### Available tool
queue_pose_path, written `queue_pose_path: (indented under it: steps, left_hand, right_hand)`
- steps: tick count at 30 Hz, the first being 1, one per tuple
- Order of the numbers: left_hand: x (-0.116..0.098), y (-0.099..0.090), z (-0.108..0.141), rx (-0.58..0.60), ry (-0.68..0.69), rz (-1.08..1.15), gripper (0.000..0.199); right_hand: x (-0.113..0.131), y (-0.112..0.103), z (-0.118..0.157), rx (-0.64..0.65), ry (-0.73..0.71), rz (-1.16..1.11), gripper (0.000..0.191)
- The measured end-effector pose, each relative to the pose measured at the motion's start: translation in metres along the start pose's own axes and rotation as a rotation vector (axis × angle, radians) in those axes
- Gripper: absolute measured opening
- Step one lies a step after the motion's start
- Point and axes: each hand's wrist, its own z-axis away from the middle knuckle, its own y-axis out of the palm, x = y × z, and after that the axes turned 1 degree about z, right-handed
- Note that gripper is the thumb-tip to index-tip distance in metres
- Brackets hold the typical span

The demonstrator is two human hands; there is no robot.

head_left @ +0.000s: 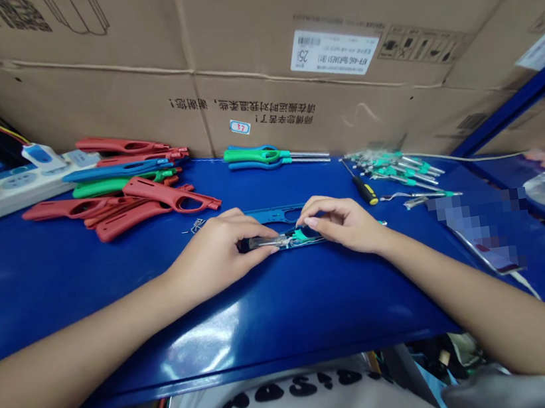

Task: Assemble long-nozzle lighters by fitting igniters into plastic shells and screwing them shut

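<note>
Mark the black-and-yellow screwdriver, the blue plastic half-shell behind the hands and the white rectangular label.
Black-and-yellow screwdriver [363, 188]: head view, on its handle.
Blue plastic half-shell [271, 215]: head view, left of the opening.
White rectangular label [334, 52]: head view, printed face.

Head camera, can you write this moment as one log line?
left hand: pinching wired assembly; right hand: at its green piece; behind: blue handle piece; beyond right hand: screwdriver

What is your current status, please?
Left hand pinching slim silver and teal lighter insert; right hand at its teal part. Blue plastic shell just beyond. Black and yellow screwdriver apart from hands.
</note>
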Motion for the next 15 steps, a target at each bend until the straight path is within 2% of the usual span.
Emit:
queue_pose_path:
  steps: [3, 7, 11, 15]
  left_hand:
    - [0.0045, 0.0044, 0.0001, 0.025, 0.030, -0.041, 0.016]
    - [0.0059, 0.0089, -0.0003, 0.067, -0.043, -0.022, 0.017]
    - [0.0052, 0.0070, 0.0004, 0.104, -0.091, -0.003, 0.021]
    - [0.0053, 0.0052, 0.0007, 0.108, -0.067, -0.004, 0.021]
  right_hand:
    - [0.0000, 0.0005, 0.0001, 0.008, 0.005, 0.002, 0.021]
    - [0.0012, 0.0021, 0.0002, 0.017, 0.013, -0.004, 0.020]
    - [0.0018, 0.0016, 0.0002, 0.022, 0.026, 0.009, 0.021]
    - [0.0017, 0.0011, -0.0001, 0.018, -0.001, 0.026, 0.020]
